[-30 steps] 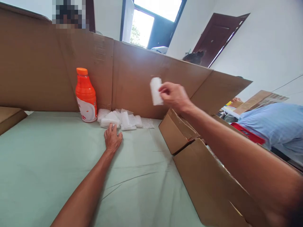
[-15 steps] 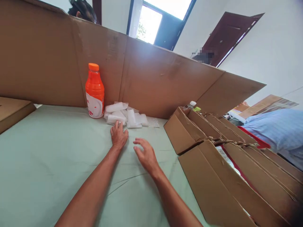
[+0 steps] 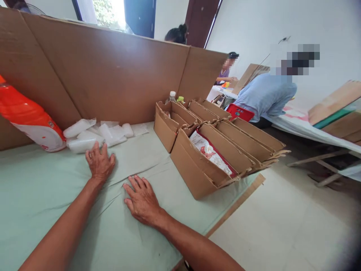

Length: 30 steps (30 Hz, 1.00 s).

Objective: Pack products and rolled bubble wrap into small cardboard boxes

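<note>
My left hand [image 3: 100, 162] rests with fingers spread at the near edge of a pile of white plastic-wrapped packets [image 3: 84, 145]. Its fingertips are at the nearest packet; whether they press on it I cannot tell. Lower and to the right, my right hand [image 3: 142, 199] lies palm down on the pale green cloth [image 3: 135, 244], fingers apart, holding nothing. Left of the packets stands an orange bottle [image 3: 31, 120] with a white label, its top partly cut off by the frame edge.
Open cardboard boxes [image 3: 186, 169] stand at the right, one holding a red-and-white printed item [image 3: 211, 152]. Behind them show a white-capped clear bottle [image 3: 172, 97] and a cardboard wall [image 3: 118, 75]. Several people are beyond, one in a blue shirt [image 3: 254, 94].
The view has swung to the right, bringing the boxes and co-workers further in. My right hand has gone from raised and half curled to flat on the cloth. My left hand stays by the packets.
</note>
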Motion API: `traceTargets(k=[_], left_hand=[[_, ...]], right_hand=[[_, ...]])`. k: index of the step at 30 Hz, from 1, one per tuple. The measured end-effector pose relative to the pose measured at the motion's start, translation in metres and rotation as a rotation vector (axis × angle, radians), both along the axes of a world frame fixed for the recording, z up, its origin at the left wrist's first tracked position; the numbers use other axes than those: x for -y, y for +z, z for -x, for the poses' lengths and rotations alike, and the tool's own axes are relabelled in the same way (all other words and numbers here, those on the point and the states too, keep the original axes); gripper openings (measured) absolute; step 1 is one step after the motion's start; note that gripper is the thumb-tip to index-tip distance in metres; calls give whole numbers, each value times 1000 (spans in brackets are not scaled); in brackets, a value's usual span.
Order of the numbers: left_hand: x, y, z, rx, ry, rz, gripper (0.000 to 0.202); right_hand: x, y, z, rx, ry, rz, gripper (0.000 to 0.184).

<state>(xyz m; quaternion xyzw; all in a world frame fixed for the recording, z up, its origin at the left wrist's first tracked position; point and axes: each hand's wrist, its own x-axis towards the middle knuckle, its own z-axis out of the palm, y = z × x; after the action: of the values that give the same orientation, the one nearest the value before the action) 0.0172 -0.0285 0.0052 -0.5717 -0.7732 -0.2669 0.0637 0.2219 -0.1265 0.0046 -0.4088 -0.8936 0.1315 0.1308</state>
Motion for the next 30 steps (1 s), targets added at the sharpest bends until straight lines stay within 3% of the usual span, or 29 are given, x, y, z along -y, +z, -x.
traceTargets(k=[4, 8, 13, 16, 18, 20, 22, 26, 28, 30], left_hand=[[47, -6, -33, -219, -257, 151, 51], [116, -14, -60, -256, -414, 251, 50], [196, -26, -87, -305, -545, 193, 54], [227, -35, -104, -338, -618, 94, 55], [244, -38, -115, -344, -647, 51, 56], [261, -37, -125, -332, -660, 54, 57], [277, -33, -135, -310, -667, 94, 60], [302, -26, -154, -203, -642, 154, 66], [309, -24, -158, -97, -634, 161, 65], [315, -24, -157, 36, -657, 167, 63]], right_hand=[[15, -1, -9, -8, 37, -42, 53], [59, 1, -54, -2, 161, -23, 54], [121, 0, -119, 38, 161, 50, 56], [142, -6, -138, 34, 121, 52, 59], [148, -1, -147, 2, 115, 21, 51], [146, 19, -156, -66, 77, -89, 37], [135, 54, -168, -154, -25, -296, 30], [81, 130, -194, -138, -310, -707, 46], [47, 151, -202, 5, -438, -743, 57], [18, 157, -205, 166, -511, -646, 50]])
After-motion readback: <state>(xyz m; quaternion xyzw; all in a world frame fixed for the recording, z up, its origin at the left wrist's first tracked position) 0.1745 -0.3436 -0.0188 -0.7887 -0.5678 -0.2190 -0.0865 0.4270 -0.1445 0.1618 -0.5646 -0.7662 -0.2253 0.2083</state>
